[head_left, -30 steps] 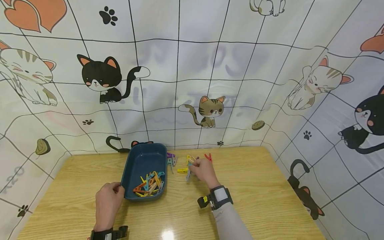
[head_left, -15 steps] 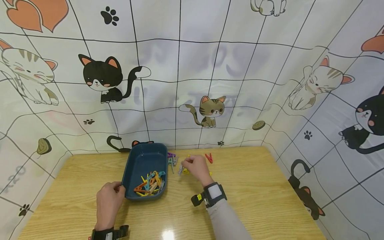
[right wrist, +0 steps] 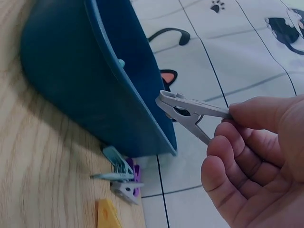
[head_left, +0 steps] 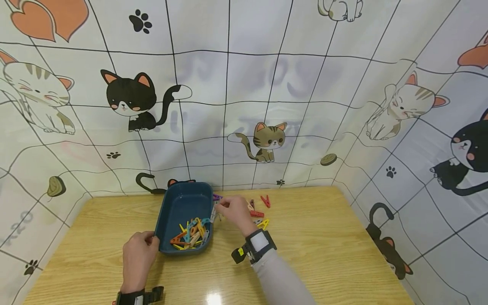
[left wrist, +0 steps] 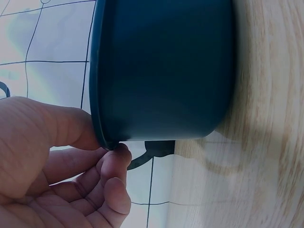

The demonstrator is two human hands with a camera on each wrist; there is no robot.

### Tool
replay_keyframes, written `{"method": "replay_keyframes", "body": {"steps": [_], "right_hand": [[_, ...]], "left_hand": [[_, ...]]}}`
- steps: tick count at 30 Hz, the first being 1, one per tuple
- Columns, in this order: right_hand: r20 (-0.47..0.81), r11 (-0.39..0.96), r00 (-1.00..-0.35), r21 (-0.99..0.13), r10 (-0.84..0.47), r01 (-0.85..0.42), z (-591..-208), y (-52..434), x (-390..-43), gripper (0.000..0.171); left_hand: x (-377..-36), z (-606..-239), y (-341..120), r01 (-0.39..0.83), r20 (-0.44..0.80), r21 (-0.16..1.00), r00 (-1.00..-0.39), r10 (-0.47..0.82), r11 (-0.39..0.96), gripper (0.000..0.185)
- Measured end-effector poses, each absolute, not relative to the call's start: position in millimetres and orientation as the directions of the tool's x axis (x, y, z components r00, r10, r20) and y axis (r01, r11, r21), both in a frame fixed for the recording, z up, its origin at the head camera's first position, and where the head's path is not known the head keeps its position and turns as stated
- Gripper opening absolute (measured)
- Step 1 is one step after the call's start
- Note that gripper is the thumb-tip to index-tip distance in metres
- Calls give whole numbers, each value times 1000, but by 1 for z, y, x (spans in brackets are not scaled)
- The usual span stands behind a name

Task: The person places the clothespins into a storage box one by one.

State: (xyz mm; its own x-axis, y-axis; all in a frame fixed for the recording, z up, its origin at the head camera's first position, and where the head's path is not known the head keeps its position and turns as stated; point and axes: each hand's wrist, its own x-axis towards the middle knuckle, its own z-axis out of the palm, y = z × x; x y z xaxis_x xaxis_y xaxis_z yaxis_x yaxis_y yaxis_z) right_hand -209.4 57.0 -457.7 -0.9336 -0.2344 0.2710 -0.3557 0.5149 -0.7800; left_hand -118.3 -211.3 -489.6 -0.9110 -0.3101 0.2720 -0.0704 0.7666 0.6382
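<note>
A light wood-grain table carries a dark blue oblong plastic tub at about 11 o'clock from its middle. Just right of the tub, toward 12 o'clock, loose plastic clothes pegs lie on the wood: a purple one, two red ones, a yellow one.

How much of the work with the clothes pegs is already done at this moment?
Done: a heap of coloured pegs already lies in the blue tub. In hand: the right hand pinches a grey peg at the tub's right rim, not yet inside; the left hand grips the near left corner. Left: red pegs, a yellow peg and purple and grey ones lie on the table.
</note>
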Motion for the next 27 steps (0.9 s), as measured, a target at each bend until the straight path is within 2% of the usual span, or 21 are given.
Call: {"method": "replay_keyframes", "body": {"steps": [5, 16, 27], "right_hand": [[301, 516, -905, -746, -302, -421, -459, 47, -207, 12], [178, 616, -930, -706, -322, -348, -470, 31, -208, 11], [185, 604, -933, -720, -309, -342, -470, 38, -205, 13]], "left_hand": [[-119, -490, -212, -66, 276, 639, -910, -308, 766, 19], [-118, -490, -212, -70, 266, 649, -912, -312, 757, 18], [-119, -490, -212, -64, 277, 640, -910, -309, 765, 18]]}}
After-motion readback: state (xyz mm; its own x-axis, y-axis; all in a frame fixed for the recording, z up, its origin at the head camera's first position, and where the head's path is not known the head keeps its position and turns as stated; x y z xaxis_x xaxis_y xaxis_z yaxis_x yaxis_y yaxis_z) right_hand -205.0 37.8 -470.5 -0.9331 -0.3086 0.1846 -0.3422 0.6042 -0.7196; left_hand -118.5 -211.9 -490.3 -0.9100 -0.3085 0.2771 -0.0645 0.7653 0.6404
